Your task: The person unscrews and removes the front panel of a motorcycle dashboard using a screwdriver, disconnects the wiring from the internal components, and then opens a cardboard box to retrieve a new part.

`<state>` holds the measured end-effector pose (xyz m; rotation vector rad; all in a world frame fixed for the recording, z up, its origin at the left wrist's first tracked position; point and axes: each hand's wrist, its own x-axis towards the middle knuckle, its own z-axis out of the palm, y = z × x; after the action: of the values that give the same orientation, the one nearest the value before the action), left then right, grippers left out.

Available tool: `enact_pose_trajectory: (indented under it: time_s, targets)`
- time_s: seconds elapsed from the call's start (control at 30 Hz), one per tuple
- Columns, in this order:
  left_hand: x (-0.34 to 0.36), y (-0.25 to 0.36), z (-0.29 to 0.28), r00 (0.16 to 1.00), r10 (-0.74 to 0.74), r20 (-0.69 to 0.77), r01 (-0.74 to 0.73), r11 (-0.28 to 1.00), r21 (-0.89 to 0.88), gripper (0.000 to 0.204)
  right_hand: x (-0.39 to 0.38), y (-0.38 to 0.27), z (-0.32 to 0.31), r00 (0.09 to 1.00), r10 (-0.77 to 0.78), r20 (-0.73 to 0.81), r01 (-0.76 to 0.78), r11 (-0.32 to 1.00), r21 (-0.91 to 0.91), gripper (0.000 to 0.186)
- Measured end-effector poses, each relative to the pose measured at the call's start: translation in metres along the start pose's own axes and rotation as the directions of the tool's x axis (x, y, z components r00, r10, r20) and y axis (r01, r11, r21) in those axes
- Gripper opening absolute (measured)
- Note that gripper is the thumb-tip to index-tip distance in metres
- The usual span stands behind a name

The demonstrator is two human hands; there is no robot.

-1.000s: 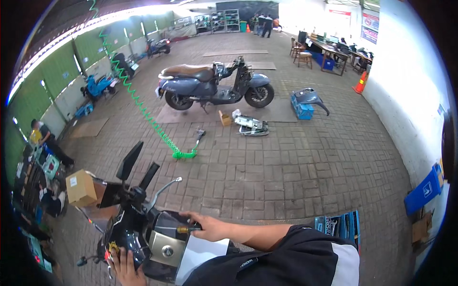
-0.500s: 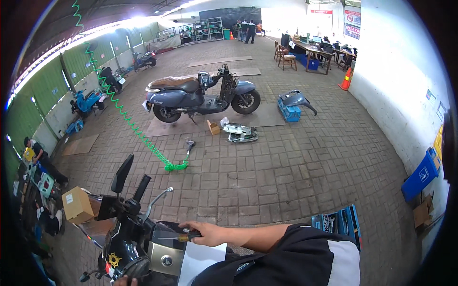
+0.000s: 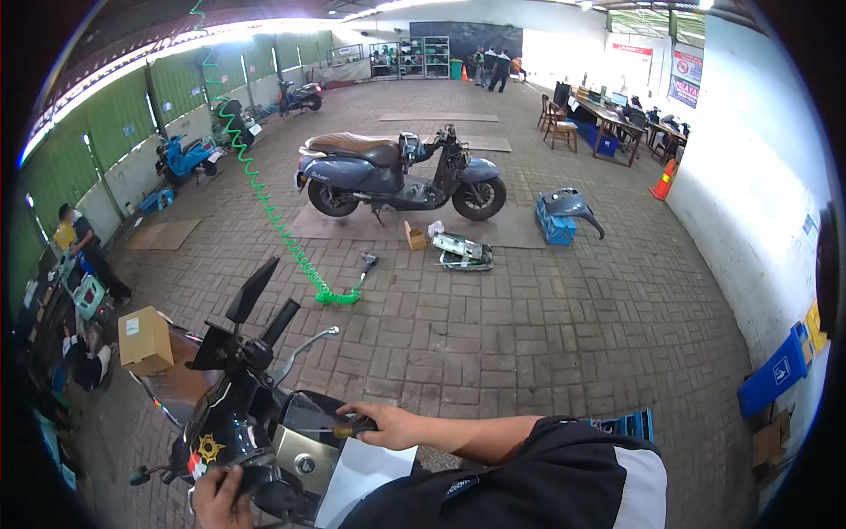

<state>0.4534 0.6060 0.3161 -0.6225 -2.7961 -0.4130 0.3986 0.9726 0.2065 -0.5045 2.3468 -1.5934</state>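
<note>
My right hand [image 3: 381, 427] is closed around a screwdriver [image 3: 342, 432] with an amber and black handle. Its thin shaft points left over the front panels of a black scooter [image 3: 236, 414]. At the lower left, my left hand [image 3: 217, 499] rests by the scooter's dark dash cover, its fingers curled together; whatever is between them is hidden. A silver panel with a round emblem [image 3: 305, 464] lies between the hands. Beside it, under my right forearm, is a white sheet-like surface [image 3: 363, 476]. The scooter's handlebar grip [image 3: 282, 323] and silver lever [image 3: 304, 354] rise ahead.
A cardboard box [image 3: 145, 340] sits beyond the handlebar. At right stands a blue toolbox [image 3: 630, 425], partly behind my sleeve. Ahead lie an air tool [image 3: 367, 262] on a coiled green hose [image 3: 291, 240] and a partly stripped grey scooter [image 3: 352, 181]. People crouch and stand at left.
My left hand has risen further into view beside the dash cover. My right hand still holds the screwdriver in nearly the same place. The view has turned a little left.
</note>
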Motion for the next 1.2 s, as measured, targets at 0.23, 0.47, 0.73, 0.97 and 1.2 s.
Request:
enact_pose_trajectory:
  time_s: [0.23,0.47,0.73,0.97,1.2]
  targets:
    - [-0.105,-0.038,0.017,0.853,-0.521,0.026,0.503,0.807,-0.309,0.042,0.014,0.008,0.015,0.982,-0.046,0.184,-0.047,0.881,0.471,0.065]
    - [-0.202,-0.068,0.08,0.475,-0.835,0.279,0.852,0.355,-0.385,0.051,0.022,-0.009,0.037,0.757,-0.236,0.609,-0.184,0.818,0.545,0.071]
    - [-0.3,-0.11,0.214,-0.022,-0.993,0.117,0.946,-0.058,-0.318,0.055,0.065,-0.012,0.1,0.493,-0.065,0.868,-0.17,0.971,0.169,0.049]
    - [-0.277,-0.179,0.31,-0.261,-0.946,0.194,0.91,-0.308,-0.277,0.043,0.073,-0.008,0.112,0.498,-0.003,0.867,0.041,0.999,-0.019,0.029]
    - [-0.228,-0.234,0.408,-0.289,-0.897,0.334,0.847,-0.402,-0.348,0.036,0.06,-0.016,0.08,0.569,0.347,0.746,-0.122,0.932,-0.341,0.028]
